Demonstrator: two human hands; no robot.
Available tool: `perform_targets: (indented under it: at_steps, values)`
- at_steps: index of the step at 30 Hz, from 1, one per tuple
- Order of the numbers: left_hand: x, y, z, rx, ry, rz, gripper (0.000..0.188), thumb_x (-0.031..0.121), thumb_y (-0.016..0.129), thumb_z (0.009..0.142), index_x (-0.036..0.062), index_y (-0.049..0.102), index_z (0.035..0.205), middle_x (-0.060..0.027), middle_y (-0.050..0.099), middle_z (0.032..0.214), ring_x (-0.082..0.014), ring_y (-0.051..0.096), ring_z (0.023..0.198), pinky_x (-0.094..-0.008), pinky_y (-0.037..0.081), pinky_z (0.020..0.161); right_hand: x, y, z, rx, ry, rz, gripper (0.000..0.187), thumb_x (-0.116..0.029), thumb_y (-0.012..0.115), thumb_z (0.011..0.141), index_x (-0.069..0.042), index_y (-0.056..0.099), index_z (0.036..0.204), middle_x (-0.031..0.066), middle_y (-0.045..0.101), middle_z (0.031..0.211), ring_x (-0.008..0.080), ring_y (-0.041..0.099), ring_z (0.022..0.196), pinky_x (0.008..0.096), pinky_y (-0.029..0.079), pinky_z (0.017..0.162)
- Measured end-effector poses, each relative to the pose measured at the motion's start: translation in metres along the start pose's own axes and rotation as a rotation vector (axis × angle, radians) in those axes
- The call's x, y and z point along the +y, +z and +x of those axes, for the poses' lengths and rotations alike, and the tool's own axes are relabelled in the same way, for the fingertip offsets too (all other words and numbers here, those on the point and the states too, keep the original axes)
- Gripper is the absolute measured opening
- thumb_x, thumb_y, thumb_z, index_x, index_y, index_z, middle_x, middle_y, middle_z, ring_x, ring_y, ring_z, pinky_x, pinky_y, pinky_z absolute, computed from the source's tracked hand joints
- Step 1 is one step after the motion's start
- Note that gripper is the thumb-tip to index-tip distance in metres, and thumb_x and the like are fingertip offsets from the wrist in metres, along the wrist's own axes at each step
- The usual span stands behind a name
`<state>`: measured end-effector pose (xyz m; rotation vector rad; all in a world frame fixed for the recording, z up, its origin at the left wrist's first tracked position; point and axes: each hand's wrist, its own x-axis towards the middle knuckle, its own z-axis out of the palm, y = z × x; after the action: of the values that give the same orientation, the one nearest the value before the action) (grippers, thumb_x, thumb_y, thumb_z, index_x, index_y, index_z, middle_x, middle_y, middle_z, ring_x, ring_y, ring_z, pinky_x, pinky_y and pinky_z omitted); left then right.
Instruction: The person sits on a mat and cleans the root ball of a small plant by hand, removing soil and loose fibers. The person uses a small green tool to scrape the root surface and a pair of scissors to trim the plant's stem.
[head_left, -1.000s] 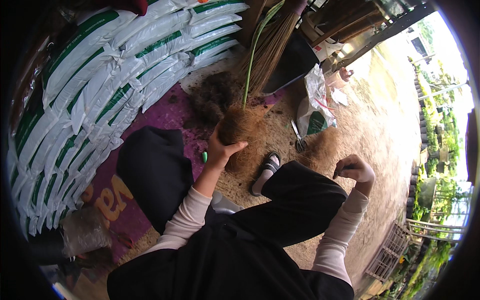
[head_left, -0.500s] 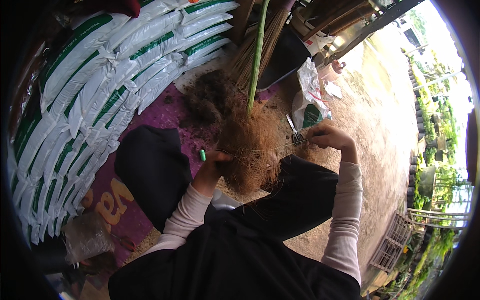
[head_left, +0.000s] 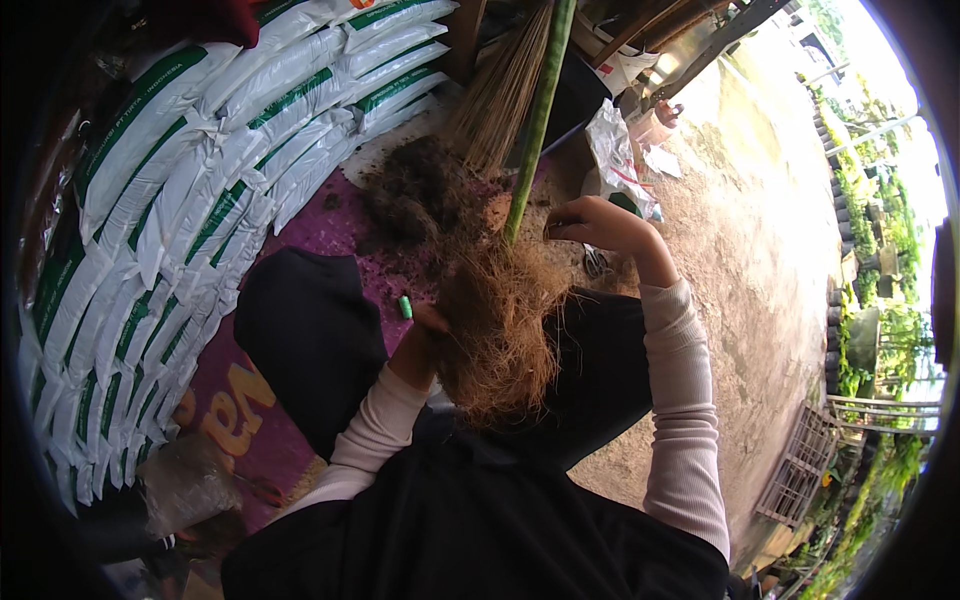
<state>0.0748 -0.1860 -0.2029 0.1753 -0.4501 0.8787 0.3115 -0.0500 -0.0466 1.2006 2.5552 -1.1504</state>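
A shaggy ball of brown coconut fibre (head_left: 505,345) rests over my lap, wrapped round the base of a long green stem (head_left: 540,120) that leans up and to the right. My left hand (head_left: 430,322) grips the ball's left side, its fingers partly hidden in the fibre. Just right of the stem's base, my right hand (head_left: 595,222) is raised with fingertips pinched together. The thread it held a moment earlier is too fine to make out now. A small green spool (head_left: 405,307) lies by my left hand. Scissors (head_left: 595,262) lie on the ground below my right hand.
Stacked white-and-green sacks (head_left: 215,190) fill the left. Dark loose soil (head_left: 415,195) is heaped on a purple sheet (head_left: 318,225). Beyond stand a stick broom (head_left: 505,100) and a crumpled white bag (head_left: 610,150). Bare ground (head_left: 740,260) stretches to the right.
My right hand has moved up and left, from beside the scissors toward the stem. The fibre ball has turned and shifted slightly toward me, and the stem leans further right.
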Motion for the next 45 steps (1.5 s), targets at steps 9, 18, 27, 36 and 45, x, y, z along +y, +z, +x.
perform_targets:
  at_steps: [9,18,27,36,45]
  values:
    - [-0.007,0.03,0.017,0.259,-0.157,0.4,0.1,0.004,0.073,0.056,0.0003,0.027,0.145,-0.0162,0.044,0.14,-0.0285,0.044,0.129,-0.0412,0.034,0.108,-0.002,0.02,0.045,0.18,-0.247,-0.017,0.021,-0.017,0.064,0.087,-0.003,0.066,0.103,0.0126,0.068,0.091,0.0268,0.067,0.084,0.0361,0.051,0.077]
    - [0.007,0.069,0.052,0.465,0.203,1.966,0.088,0.02,0.08,0.058,-0.0007,0.041,0.134,-0.0173,0.046,0.133,-0.0316,0.047,0.123,-0.0403,0.04,0.102,0.048,-0.036,-0.002,1.181,0.308,-0.202,0.033,-0.006,0.057,0.088,-0.007,0.058,0.121,0.0136,0.065,0.11,0.0239,0.066,0.087,0.0343,0.053,0.075]
    - [0.007,0.055,0.045,0.603,0.188,2.44,0.088,0.02,0.08,0.052,0.0029,0.045,0.131,-0.0139,0.047,0.131,-0.035,0.052,0.11,-0.0438,0.044,0.093,-0.084,-0.002,0.003,1.099,-0.464,-0.331,0.021,0.01,0.057,0.075,0.0,0.066,0.091,0.0125,0.063,0.092,0.0232,0.062,0.079,0.0305,0.049,0.072]
    - [0.002,0.039,0.041,0.541,0.016,2.519,0.09,0.031,0.082,0.054,0.0056,0.046,0.132,-0.0056,0.042,0.137,-0.0285,0.048,0.108,-0.0458,0.041,0.093,-0.046,0.035,0.048,0.152,0.028,-0.326,0.029,-0.011,0.062,0.077,-0.01,0.068,0.105,0.0091,0.063,0.104,0.0272,0.059,0.104,0.0411,0.042,0.091]
    - [0.003,0.038,0.043,0.494,-0.014,2.516,0.09,0.031,0.083,0.053,0.0072,0.046,0.132,-0.0045,0.042,0.137,-0.0283,0.047,0.109,-0.0471,0.041,0.093,-0.041,0.035,0.054,0.168,0.016,-0.417,0.023,-0.017,0.065,0.077,-0.013,0.07,0.1,0.0057,0.064,0.098,0.0252,0.06,0.101,0.0413,0.041,0.086]
